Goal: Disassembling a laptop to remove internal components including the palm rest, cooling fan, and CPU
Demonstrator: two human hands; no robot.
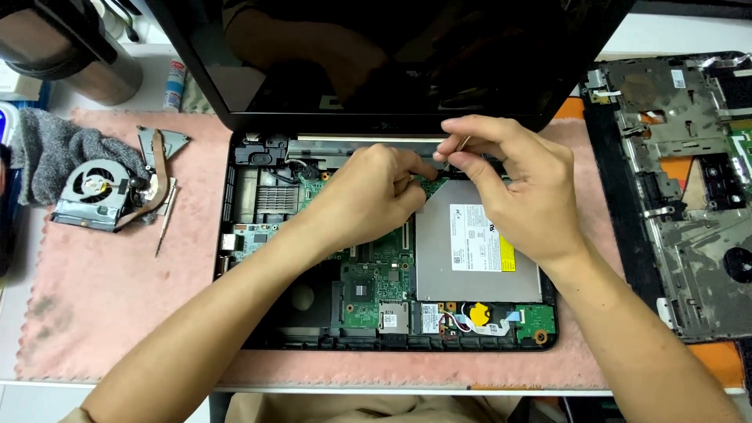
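Both hands meet over the rear edge of the opened laptop base [235, 258], just in front of the hinge. The right hand [521, 192] pinches a thin, pale, stick-like tool [462, 144] between thumb and forefinger, its tip angled down toward the green circuit board [376, 270]; a fine grip of this kind suits a small part. The left hand [372, 196] lies knuckles-up on the board beside it, fingers curled at the same spot, apparently steadying something there; whether it grips anything cannot be told, as the fingertips are hidden. Directly beneath the right wrist sits the silver optical drive [470, 254], still seated in its bay. Nearer the person, a yellow coin cell [479, 314] with red and black leads lies at the front edge. The dark screen [392, 55] stands upright beyond the hands, leaving the base accessible. Well to the left of the left forearm, on the pink mat [102, 298], lie a removed cooling fan [92, 192] with its copper heat pipe and a small screwdriver [165, 223], set aside within reach. To the right of the right arm rests the detached top cover [689, 235], underside up. The mat cushions parts on the table [47, 392].
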